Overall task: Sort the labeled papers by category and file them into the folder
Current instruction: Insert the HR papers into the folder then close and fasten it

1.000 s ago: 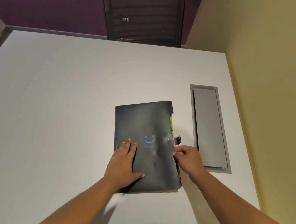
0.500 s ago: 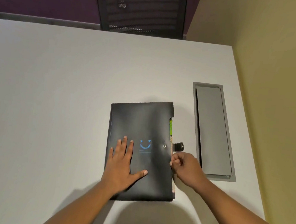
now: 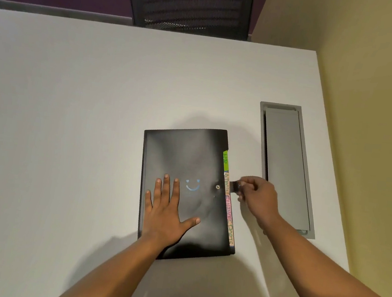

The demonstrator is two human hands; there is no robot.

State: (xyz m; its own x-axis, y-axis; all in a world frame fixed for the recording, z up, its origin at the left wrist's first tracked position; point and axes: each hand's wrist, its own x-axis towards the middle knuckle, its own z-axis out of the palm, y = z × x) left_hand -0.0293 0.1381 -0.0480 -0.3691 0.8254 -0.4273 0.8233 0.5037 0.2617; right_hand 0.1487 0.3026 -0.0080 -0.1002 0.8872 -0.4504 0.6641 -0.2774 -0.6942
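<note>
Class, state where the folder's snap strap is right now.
In the head view, the snap strap sticks out from the black folder's right edge, pinched by the right hand, just right of the metal snap stud.

The right hand now pinches the clasp strap.

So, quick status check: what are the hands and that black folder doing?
Left hand flat on folder. Right hand pinching clasp strap, off the snap stud. Folder closed on table, coloured tabs at right edge. Nothing between strap and stud.
</note>
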